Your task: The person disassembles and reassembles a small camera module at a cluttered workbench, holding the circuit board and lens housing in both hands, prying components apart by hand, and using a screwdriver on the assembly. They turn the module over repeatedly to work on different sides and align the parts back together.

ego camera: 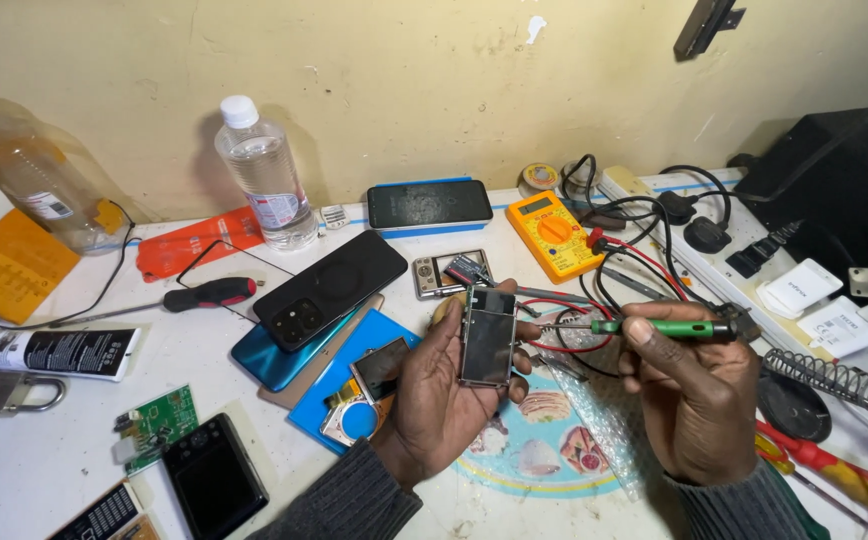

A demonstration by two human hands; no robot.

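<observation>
Near the centre of the frame, slightly low: a small rectangular phone board with a silvery metal shield [487,336], standing on end, long axis running almost straight up and down the picture. Cradled in the left hand [444,395], palm up, thumb along the board's left edge and fingertips wrapped round its right edge, so closed firmly on it. To the right of centre, the right hand [692,400], fist-like, pinched shut round a green-handled soldering iron [669,327]. Long axis of the iron nearly level across the frame, at a right angle to the board's, thin metal tip pointing left and ending just beside the board's upper right edge; touching or a hair apart, impossible to tell. Board therefore directly left of the iron's tip, level with it, and the right hand the nearer one to the working point. Red and black wires [609,300] looping behind the tip, towards a yellow multimeter [554,232] higher up, right of centre. Left of centre, a black smartphone lying face down [332,288] on a teal one, apart from both hands. Beneath the hands, a white tabletop [44,460] and a round printed mat [544,440].
</observation>
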